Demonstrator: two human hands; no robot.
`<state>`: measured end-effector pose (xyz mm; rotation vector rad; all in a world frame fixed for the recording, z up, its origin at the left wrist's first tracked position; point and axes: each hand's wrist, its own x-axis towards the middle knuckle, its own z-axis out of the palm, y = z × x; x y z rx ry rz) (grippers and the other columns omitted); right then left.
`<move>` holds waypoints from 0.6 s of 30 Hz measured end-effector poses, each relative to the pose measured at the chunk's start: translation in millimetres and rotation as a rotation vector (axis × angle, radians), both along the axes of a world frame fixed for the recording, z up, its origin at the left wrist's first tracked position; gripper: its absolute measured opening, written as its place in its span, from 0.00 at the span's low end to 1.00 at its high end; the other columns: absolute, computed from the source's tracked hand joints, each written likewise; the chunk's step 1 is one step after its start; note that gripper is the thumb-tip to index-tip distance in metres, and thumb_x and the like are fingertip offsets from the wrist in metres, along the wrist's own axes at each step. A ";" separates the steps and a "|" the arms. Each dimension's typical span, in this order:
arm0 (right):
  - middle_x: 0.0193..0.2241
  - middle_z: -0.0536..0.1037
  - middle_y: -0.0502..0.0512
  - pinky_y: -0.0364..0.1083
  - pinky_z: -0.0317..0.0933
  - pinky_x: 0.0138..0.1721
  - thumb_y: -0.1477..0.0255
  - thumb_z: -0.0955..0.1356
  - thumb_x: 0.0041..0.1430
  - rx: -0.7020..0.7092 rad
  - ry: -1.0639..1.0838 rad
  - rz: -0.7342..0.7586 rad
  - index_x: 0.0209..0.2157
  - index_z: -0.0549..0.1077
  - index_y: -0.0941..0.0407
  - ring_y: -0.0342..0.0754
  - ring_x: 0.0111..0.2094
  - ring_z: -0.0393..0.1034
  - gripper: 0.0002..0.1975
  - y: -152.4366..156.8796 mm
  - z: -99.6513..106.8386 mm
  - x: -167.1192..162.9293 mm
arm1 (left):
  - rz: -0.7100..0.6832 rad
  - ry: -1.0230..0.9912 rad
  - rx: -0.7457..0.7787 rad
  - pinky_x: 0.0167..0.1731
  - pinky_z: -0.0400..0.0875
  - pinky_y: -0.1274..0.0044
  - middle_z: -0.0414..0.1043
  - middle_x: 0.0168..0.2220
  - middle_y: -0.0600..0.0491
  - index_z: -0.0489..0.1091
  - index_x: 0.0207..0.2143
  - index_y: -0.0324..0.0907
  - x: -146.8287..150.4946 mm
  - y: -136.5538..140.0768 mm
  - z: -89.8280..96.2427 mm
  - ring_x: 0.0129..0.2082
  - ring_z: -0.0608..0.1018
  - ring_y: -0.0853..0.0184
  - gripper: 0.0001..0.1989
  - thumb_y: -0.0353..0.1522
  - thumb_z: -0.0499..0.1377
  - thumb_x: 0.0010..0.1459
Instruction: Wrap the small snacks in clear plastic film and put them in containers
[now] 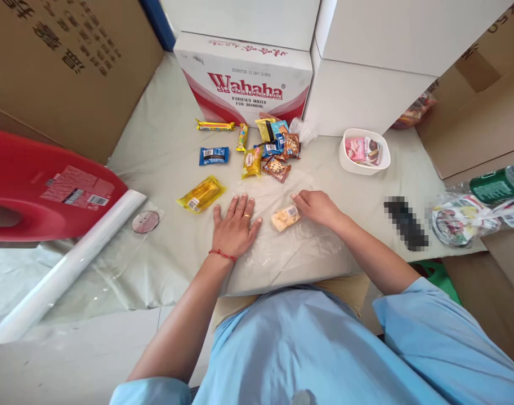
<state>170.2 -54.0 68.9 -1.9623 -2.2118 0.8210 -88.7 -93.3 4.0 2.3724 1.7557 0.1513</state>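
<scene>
My left hand lies flat on the cloth-covered table, fingers spread, nothing in it. A yellow-wrapped snack is just beyond it on the left. Curled fingers of my right hand pinch at the upper right end of a small clear-wrapped snack, pale orange with a white barcode label. That snack rests on the table between my hands; the exact grip is partly hidden. Thin clear plastic spreads around it. Further back sit a blue packet, a yellow packet and a brown packet.
A Wahaha water carton stands at the back beside white boxes. On the right are a white bowl with pink packets, a blurred dark object and a bottle. A red jug and white roll lie left.
</scene>
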 end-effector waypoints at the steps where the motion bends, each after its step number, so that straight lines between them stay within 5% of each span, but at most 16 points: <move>1: 0.41 0.81 0.65 0.48 0.64 0.40 0.57 0.57 0.74 0.115 -0.098 -0.031 0.42 0.78 0.59 0.54 0.39 0.76 0.25 -1.4 2.2 -0.3 | 0.001 -0.001 -0.001 0.70 0.36 0.43 0.46 0.76 0.47 0.50 0.75 0.45 0.4 -0.2 -0.1 0.76 0.52 0.52 0.34 0.48 0.40 0.72; 4: 0.58 0.75 0.65 0.50 0.67 0.49 0.59 0.63 0.72 0.256 -0.125 0.142 0.59 0.73 0.56 0.57 0.52 0.75 0.22 -5.4 8.7 3.7 | 0.001 0.004 -0.006 0.70 0.35 0.43 0.45 0.77 0.47 0.50 0.75 0.45 1.1 -0.7 0.9 0.76 0.51 0.53 0.35 0.49 0.41 0.72; 8: 0.70 0.63 0.56 0.49 0.67 0.54 0.69 0.71 0.65 0.096 -0.068 0.565 0.68 0.66 0.47 0.55 0.60 0.72 0.31 -7.1 7.8 9.7 | 0.010 0.013 -0.023 0.69 0.33 0.41 0.44 0.77 0.46 0.49 0.75 0.45 1.7 -1.1 3.2 0.77 0.49 0.51 0.37 0.52 0.42 0.71; 18: 0.56 0.74 0.60 0.49 0.67 0.51 0.61 0.72 0.66 0.133 -0.030 0.409 0.65 0.68 0.51 0.55 0.52 0.75 0.29 -3.4 1.6 -0.2 | 0.036 -0.029 -0.005 0.68 0.27 0.39 0.43 0.77 0.46 0.50 0.75 0.48 3.0 -2.9 1.4 0.77 0.48 0.51 0.34 0.49 0.41 0.72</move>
